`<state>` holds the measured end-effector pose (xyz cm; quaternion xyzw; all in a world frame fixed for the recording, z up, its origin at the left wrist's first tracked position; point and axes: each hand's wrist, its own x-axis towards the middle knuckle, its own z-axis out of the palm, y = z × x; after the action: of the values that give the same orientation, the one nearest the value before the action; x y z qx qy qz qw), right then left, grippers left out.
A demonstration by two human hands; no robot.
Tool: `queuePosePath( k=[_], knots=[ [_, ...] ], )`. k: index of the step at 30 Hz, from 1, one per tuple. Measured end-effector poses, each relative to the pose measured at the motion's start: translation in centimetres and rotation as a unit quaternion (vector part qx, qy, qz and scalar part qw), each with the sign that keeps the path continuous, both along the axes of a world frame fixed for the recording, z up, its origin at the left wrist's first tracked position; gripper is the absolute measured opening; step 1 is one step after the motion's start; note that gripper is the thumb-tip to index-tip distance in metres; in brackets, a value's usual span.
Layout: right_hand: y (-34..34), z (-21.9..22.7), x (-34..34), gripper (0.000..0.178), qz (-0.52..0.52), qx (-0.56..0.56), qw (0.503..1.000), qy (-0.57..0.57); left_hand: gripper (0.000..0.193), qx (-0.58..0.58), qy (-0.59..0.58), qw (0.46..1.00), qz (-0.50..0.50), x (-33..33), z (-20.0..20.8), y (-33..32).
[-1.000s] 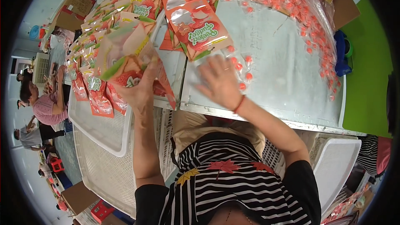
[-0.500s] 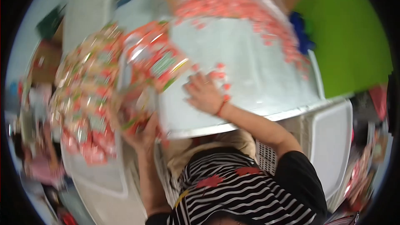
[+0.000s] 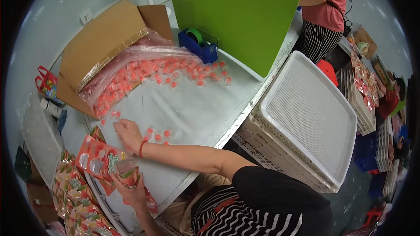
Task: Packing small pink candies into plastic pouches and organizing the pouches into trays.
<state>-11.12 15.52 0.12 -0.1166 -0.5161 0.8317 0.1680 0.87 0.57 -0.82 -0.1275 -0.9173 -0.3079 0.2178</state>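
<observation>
My left hand [image 3: 132, 192] is wrapped round a small red and green pouch [image 3: 130, 175] near the table's front edge. The pouch's clear upper part stands up above my fingers. Just beyond it, my right hand [image 3: 127, 134] is curled closed low over the table, with a red band at the wrist; its grip is hidden. Several small red wrapped candies [image 3: 158, 137] lie beside that wrist. Flat red pouches [image 3: 95, 157] lie to the left of my hands. A big heap of the candies [image 3: 131, 72] spills from a plastic-lined cardboard box [image 3: 103, 39] at the back.
Filled pouches [image 3: 74, 188] are piled at the near left. A blue tape dispenser [image 3: 199, 46] stands by the green board [image 3: 236, 13]. Stacked white perforated trays [image 3: 310, 113] adjoin the table's right side. Another person [image 3: 323, 8] stands beyond the board.
The view has swung right, so the table sits further left in it. My right hand has gone from fingers spread on the table to curled closed. The left still grips a pouch.
</observation>
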Motion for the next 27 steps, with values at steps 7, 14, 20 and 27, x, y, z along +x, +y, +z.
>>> queuePosePath(
  k=[7, 14, 20, 27],
  knots=[
    [-1.3, 4.3, 2.8, 0.043, 0.075, 0.01, 0.997, 0.02, 0.093, 0.13, -0.037, 0.99, -0.04, -1.3, 0.1, 2.3],
    [-0.2, 0.8, 5.0, 0.037, 0.034, 0.328, 0.942, 0.055, 0.095, 0.075, -0.028, 0.997, -0.003, -0.9, -0.2, 3.3],
    [-2.4, 1.4, 9.2, 0.035, 0.038, 0.56, 0.817, 0.136, 0.097, 0.184, -0.075, 0.978, -0.063, -0.5, -0.8, 2.0],
    [3.4, 3.4, 8.9, 0.019, 0.049, 0.595, 0.758, 0.264, 0.103, 0.242, -0.008, 0.97, -0.025, -1.3, -1.4, -1.7]
  ],
)
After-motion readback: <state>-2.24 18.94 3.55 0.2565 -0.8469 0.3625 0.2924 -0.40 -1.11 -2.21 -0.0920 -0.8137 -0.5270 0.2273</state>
